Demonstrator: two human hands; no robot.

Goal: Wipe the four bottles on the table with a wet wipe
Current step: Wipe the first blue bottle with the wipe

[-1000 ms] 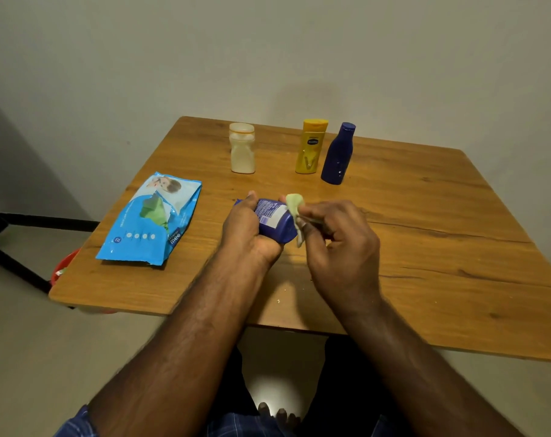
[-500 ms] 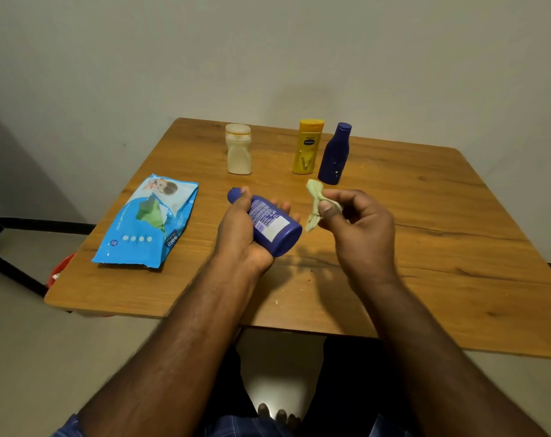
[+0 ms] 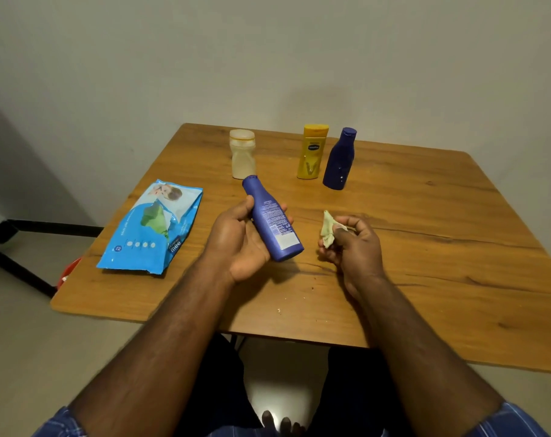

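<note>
My left hand (image 3: 236,244) grips a blue lotion bottle (image 3: 272,220) over the middle of the wooden table (image 3: 425,247), tilted with its cap pointing away and to the left. My right hand (image 3: 353,244) pinches a crumpled pale wet wipe (image 3: 327,229) a short way right of that bottle, apart from it. At the back of the table stand three more bottles: a whitish one (image 3: 242,158), a yellow one (image 3: 312,151) and a dark blue one (image 3: 340,159), all upright.
A blue pack of wet wipes (image 3: 153,227) lies flat on the table's left side. Crumbs dot the front of the table. A wall rises just behind the far edge. Something red (image 3: 66,274) shows under the left edge.
My hands have drawn apart: the wipe has come off the bottle and moved right. My left hand has turned the blue bottle so its label faces up and its cap points away.
</note>
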